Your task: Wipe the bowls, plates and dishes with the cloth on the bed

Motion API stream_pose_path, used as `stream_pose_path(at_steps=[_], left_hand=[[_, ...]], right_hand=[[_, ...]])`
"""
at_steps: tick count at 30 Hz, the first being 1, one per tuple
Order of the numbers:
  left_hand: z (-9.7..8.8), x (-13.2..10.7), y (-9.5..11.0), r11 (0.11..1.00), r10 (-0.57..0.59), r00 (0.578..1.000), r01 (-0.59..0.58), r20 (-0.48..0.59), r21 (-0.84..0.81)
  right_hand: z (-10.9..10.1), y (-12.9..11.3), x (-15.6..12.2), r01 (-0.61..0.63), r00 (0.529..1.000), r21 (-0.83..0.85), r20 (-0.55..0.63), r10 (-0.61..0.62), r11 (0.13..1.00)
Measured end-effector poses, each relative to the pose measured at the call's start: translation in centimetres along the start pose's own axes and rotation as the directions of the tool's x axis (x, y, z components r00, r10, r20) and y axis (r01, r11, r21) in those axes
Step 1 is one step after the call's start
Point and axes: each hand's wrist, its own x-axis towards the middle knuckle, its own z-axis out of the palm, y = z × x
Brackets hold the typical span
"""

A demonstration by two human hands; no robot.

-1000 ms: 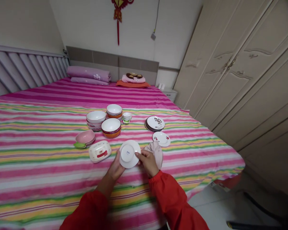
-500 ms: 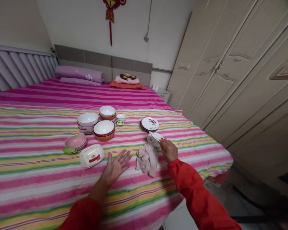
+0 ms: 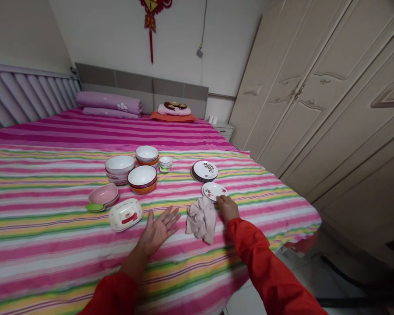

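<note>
Floral plate [image 3: 214, 191] now lying flat, right hand [image 3: 227, 208] curled against its rim, left hand [image 3: 158, 231] spread wide, empty

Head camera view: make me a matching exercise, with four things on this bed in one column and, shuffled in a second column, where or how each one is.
Things:
1. Right hand
2. Left hand
3. Crumpled cloth
4. Stack of patterned plates

Places or states:
A. Beyond the small flowered plate
B. Touching the small plate's rim
C. Between the two hands
D. Open, fingers spread, on the striped bedspread

Pairs: 1-B, 2-D, 3-C, 4-A.
</note>
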Motion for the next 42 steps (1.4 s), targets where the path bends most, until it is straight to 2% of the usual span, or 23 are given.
stream_pose_path(at_steps=[5,7,10,12,15,18,20,24,27,29,31,33,34,36,38,39,40,41,42], left_hand=[[0.2,-0.1,0.0,1.000,0.000,1.000,0.000,-0.005,0.012],[0.5,-0.1,0.0,1.000,0.006,1.000,-0.006,-0.021,0.025],[1.4,-0.4,-0.1,0.999,0.009,0.999,-0.007,-0.054,0.045],[2.3,-0.6,-0.1,0.999,0.008,0.997,-0.004,-0.078,0.050],[3.5,-1.0,-0.2,0.998,0.015,0.992,-0.008,-0.122,0.057],[4.0,-1.6,-0.6,0.997,0.024,0.989,-0.012,-0.143,0.083],[3.8,-2.1,-0.9,0.994,0.023,0.988,-0.005,-0.156,0.111],[2.9,-4.1,-1.5,0.989,0.030,0.981,-0.002,-0.190,0.146],[2.5,-6.3,-1.4,0.986,0.025,0.971,0.016,-0.237,0.169],[2.6,-8.0,-0.7,0.981,0.021,0.955,0.037,-0.296,0.191],[2.9,-9.7,0.5,0.975,0.066,0.916,0.025,-0.395,0.222],[3.2,-11.0,2.0,0.955,0.202,0.844,-0.058,-0.496,0.290],[3.3,-11.6,2.9,0.931,0.298,0.793,-0.119,-0.531,0.345],[3.6,-12.4,4.7,0.833,0.499,0.662,-0.188,-0.560,0.520],[3.6,-12.8,6.2,0.680,0.662,0.529,-0.124,-0.532,0.722],[3.5,-12.8,6.8,0.605,0.718,0.476,-0.066,-0.508,0.793],[3.5,-12.7,7.3,0.544,0.754,0.442,-0.006,-0.486,0.839],[3.3,-12.5,7.6,0.505,0.768,0.430,0.048,-0.474,0.862],[3.2,-12.1,7.9,0.493,0.759,0.437,0.097,-0.482,0.865]], right_hand=[[0.2,-0.1,0.1,-0.068,0.998,0.041,-0.015,0.068,0.997],[0.2,-0.9,-0.6,-0.125,0.987,0.122,-0.081,0.136,0.985],[0.5,-3.7,-2.5,-0.176,0.930,0.401,-0.231,0.285,0.899],[0.8,-6.5,-3.7,-0.138,0.906,0.530,-0.273,0.322,0.837],[1.6,-10.7,-5.0,-0.087,0.905,0.564,-0.299,0.302,0.821],[2.4,-13.4,-5.3,-0.037,0.917,0.545,-0.314,0.245,0.838],[2.8,-13.9,-5.3,0.011,0.927,0.554,-0.319,0.200,0.832],[2.7,-13.2,-5.3,0.081,0.948,0.635,-0.288,0.137,0.769],[1.7,-13.3,-5.1,0.131,0.966,0.733,-0.245,0.080,0.668],[0.8,-14.2,-4.7,0.185,0.972,0.797,-0.235,0.014,0.574],[-0.1,-15.7,-4.4,0.246,0.968,0.844,-0.241,-0.073,0.477],[-0.8,-17.5,-4.0,0.286,0.958,0.862,-0.243,-0.153,0.418],[-1.0,-18.3,-3.8,0.289,0.955,0.863,-0.231,-0.185,0.416],[-1.5,-19.7,-3.5,0.268,0.957,0.849,-0.180,-0.228,0.456],[-1.7,-20.5,-3.2,0.228,0.963,0.830,-0.114,-0.244,0.509],[-1.8,-20.7,-3.1,0.206,0.966,0.830,-0.087,-0.243,0.519],[-1.9,-20.7,-3.0,0.183,0.970,0.840,-0.069,-0.234,0.511],[-1.9,-20.7,-2.9,0.157,0.976,0.858,-0.058,-0.212,0.488],[-1.9,-20.6,-2.8,0.132,0.983,0.880,-0.055,-0.178,0.456]])
